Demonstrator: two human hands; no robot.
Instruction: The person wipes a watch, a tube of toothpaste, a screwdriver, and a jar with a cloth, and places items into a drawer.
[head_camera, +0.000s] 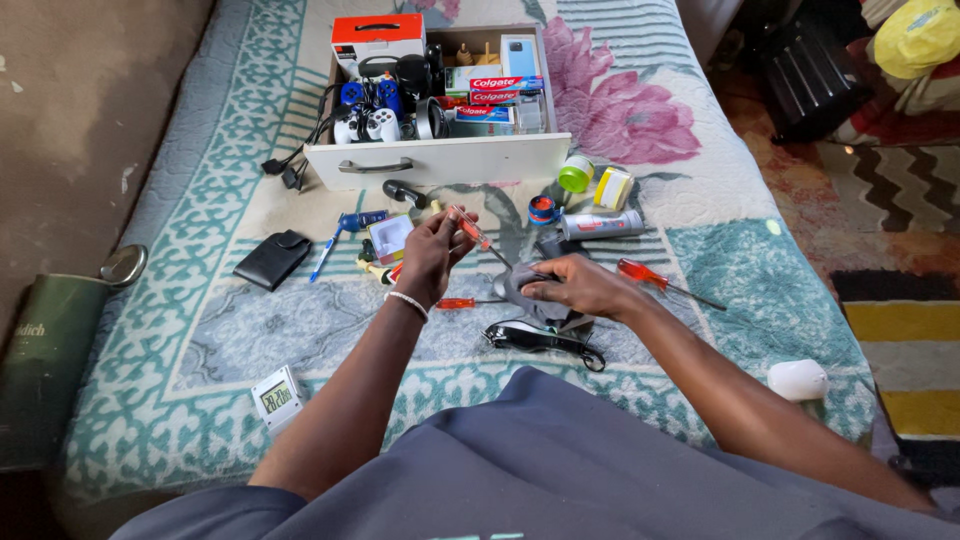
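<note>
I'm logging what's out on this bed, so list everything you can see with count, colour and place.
drawer: one, white, top middle of the bed, packed with game controllers, boxes and toothpaste cartons
wallet: one, black, left of the hands
pen: one, blue, beside the wallet
small clock: one, white, near bed edge, left
screwdrivers: two, red handles, one under the left wrist, one right of the right hand
tube: one, grey, below the drawer
cup: one, green, by the drawer front
white object: one, right bed edge
left hand: holds a thin screwdriver
right hand: grips a grey device
</note>
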